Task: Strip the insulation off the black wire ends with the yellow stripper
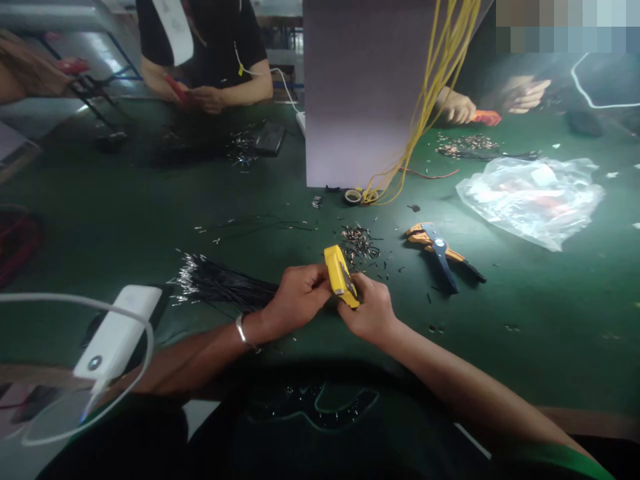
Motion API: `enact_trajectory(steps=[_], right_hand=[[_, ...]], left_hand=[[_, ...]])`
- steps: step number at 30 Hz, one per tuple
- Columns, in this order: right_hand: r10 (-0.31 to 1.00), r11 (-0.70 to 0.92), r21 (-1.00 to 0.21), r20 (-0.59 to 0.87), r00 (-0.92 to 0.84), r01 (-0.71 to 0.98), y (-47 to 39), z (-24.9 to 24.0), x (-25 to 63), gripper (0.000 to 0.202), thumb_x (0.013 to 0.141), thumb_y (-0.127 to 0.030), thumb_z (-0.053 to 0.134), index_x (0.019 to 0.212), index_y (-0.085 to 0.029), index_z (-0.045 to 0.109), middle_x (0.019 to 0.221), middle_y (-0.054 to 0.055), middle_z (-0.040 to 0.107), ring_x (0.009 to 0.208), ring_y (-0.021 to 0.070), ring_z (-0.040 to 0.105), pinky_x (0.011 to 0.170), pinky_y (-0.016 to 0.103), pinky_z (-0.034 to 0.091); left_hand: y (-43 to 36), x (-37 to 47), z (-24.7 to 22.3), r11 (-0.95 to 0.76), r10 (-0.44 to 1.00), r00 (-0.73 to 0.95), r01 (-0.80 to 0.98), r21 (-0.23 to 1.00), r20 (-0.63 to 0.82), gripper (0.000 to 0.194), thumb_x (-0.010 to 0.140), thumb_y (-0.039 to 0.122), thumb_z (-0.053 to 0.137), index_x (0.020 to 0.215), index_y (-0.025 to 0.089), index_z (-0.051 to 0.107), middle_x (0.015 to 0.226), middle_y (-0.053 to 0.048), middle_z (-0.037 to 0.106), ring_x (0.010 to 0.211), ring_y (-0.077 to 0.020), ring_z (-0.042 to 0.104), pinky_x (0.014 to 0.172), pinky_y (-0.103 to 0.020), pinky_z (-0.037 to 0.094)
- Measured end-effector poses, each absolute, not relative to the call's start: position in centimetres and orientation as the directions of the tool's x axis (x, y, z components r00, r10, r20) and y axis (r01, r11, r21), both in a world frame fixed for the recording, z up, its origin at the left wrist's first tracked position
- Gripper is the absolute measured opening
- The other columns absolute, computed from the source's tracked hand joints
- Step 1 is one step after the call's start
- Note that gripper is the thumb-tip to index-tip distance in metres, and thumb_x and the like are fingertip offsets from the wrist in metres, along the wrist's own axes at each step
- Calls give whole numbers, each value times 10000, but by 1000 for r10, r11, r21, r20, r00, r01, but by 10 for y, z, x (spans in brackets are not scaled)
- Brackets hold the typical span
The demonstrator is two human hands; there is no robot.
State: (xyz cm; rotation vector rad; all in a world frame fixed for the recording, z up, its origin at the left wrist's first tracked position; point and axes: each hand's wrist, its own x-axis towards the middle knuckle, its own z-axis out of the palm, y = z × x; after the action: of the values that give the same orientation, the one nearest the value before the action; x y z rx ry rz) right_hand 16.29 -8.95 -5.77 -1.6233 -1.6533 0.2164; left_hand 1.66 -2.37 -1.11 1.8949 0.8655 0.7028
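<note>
My right hand (370, 307) is wrapped round a yellow hand tool (340, 273) with a dark part on its side; it looks like a crimping tool. Close against the tool's left side is my left hand (303, 293), its thumb and fingers pinched together. Whatever lies in that pinch is too small or hidden to make out. A bundle of black wires (225, 280) with bare silvery ends lies on the green table left of my left hand, partly behind it. Just beyond the tool spreads a heap of short cut scraps (360, 241).
An orange and dark-blue wire stripper (440, 248) lies at right, before a clear plastic bag (535, 193). Yellow wires (425, 113) hang beside a pale upright panel (365, 93). A white power bank (117, 333) with a cable stands left. Co-workers' hands (207, 99) hold tools across the table.
</note>
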Motion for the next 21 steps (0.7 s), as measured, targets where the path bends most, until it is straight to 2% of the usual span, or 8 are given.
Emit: enact_trajectory(steps=[8, 21], right_hand=[[896, 170, -579, 428, 119, 798, -90, -64, 164, 116, 624, -214, 495, 739, -209, 487, 567, 18, 577, 503, 181, 549, 523, 276, 413], [896, 194, -564, 434, 89, 803, -88, -68, 166, 109, 637, -237, 503, 739, -200, 504, 563, 28, 597, 496, 187, 562, 514, 278, 416]], left_hand=[[-23, 19, -7, -324, 810, 578, 297, 898, 101, 149, 735, 145, 532, 621, 127, 626, 534, 36, 589, 495, -67, 484, 491, -157, 391], [-21, 18, -8, -358, 779, 606, 216, 908, 163, 168, 730, 139, 497, 604, 129, 607, 529, 32, 581, 502, -75, 504, 509, -169, 425]])
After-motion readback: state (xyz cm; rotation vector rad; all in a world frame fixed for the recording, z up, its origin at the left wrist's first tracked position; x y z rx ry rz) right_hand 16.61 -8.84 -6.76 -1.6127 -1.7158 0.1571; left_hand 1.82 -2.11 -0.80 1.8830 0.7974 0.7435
